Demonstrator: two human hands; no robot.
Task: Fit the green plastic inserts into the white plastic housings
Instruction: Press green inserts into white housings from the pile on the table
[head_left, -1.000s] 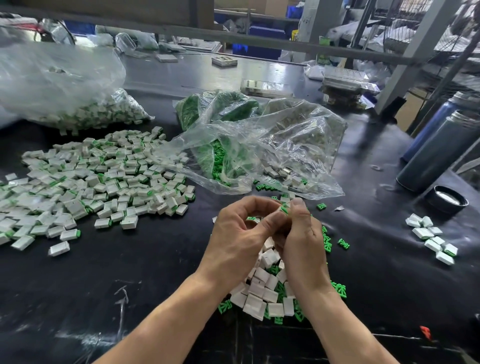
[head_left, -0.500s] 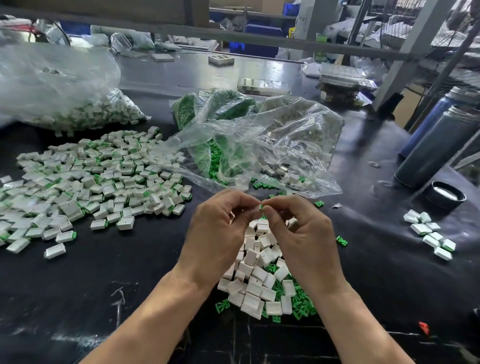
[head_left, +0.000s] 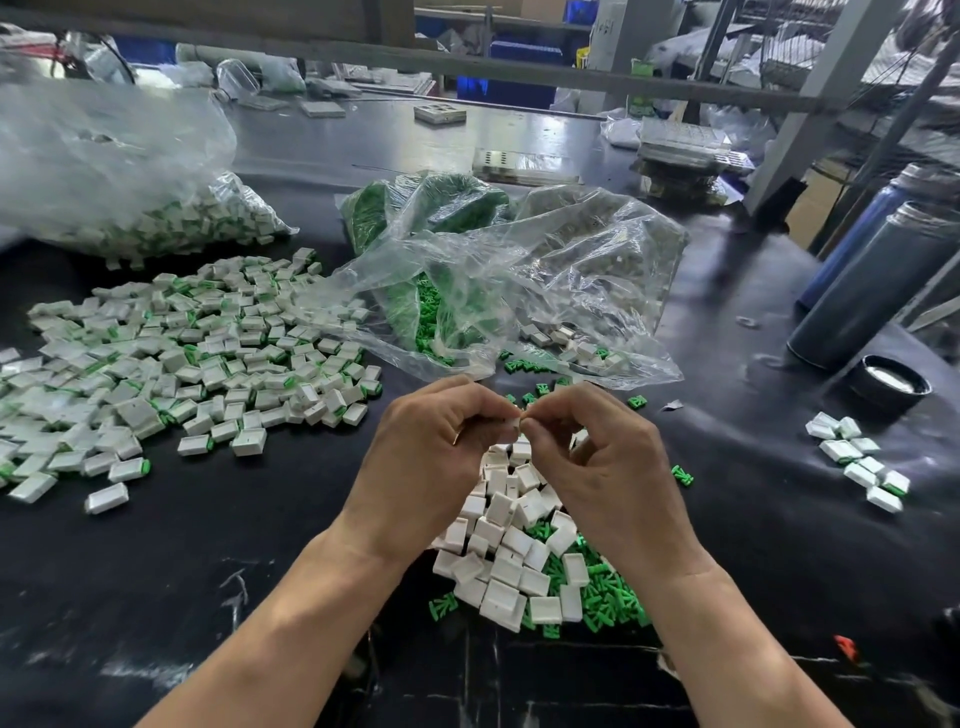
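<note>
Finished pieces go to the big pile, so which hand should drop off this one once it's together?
Probably the left hand: it pinches the small white plastic housing, and the spread pile of assembled white-and-green pieces lies on its side. The right hand sits farther away.

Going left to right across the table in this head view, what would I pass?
Spread of finished white pieces → left hand → right hand → small cluster of white pieces, with the black cap just behind.

dark flasks (head_left: 878, 283), black lid (head_left: 889, 385), red scrap (head_left: 845, 647)
</note>
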